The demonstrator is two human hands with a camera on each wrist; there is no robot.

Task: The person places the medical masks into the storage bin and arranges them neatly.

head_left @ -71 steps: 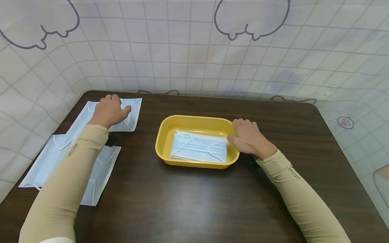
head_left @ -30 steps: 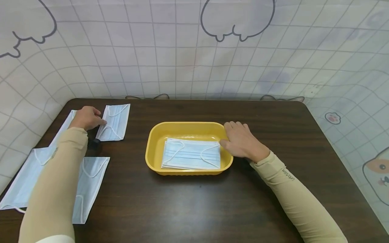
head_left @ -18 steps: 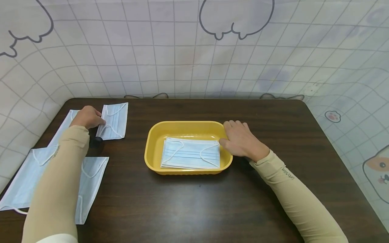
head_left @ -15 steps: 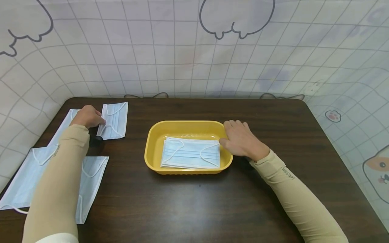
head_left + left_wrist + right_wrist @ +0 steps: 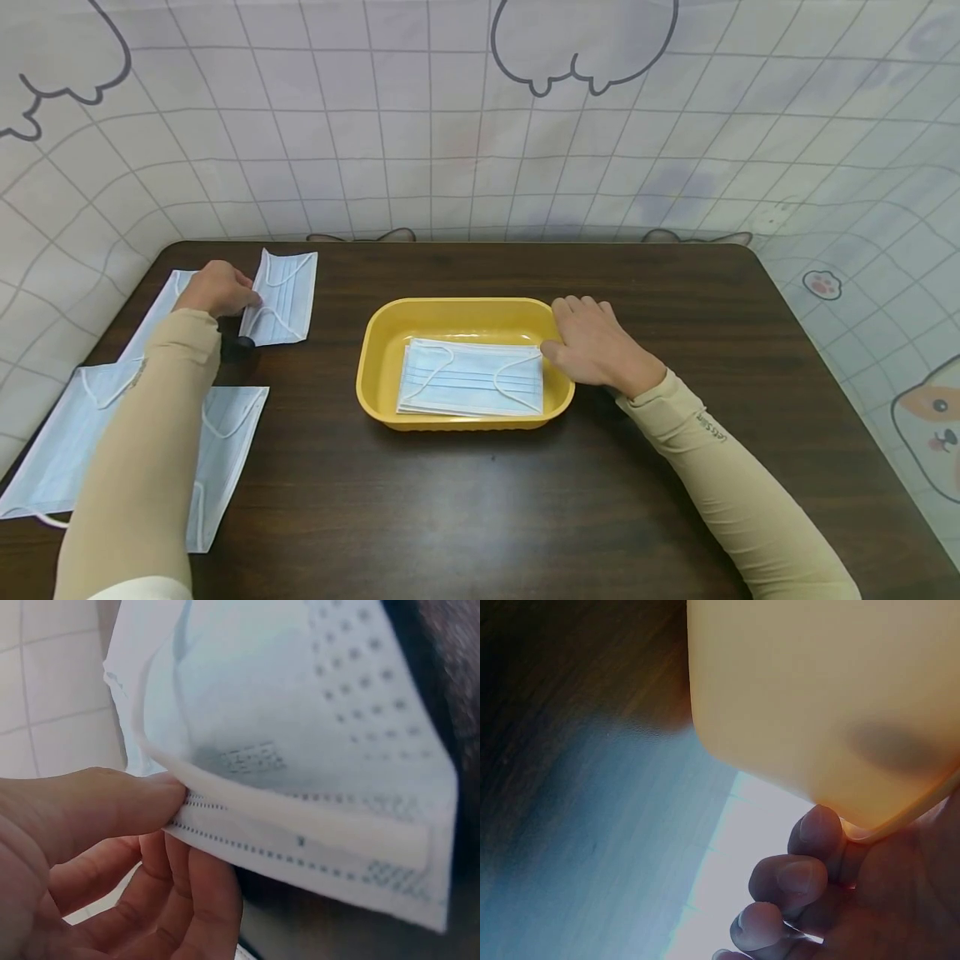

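Note:
At the far left of the table, my left hand [image 5: 217,289] pinches the edge of a light blue face mask [image 5: 283,296] with white ear loops. In the left wrist view the thumb lies over the border of the mask [image 5: 247,697] and the fingers are beneath it. My right hand [image 5: 600,346] grips the right rim of a yellow plastic basket [image 5: 457,310]. Its curled fingers [image 5: 795,877] show under the rim in the right wrist view. Inside the basket lies a small stack of face masks [image 5: 472,379], ear loops on top.
Several more face masks [image 5: 236,442] lie on the left part of the dark wooden table [image 5: 450,517], partly under my left forearm. A white grid-patterned cloth [image 5: 450,125] with cartoon outlines rises behind the table and along its sides.
My left hand has come left and taken hold of one mask at its edge; most recently that mask's far corner has lifted slightly. The right hand stays on the basket rim.

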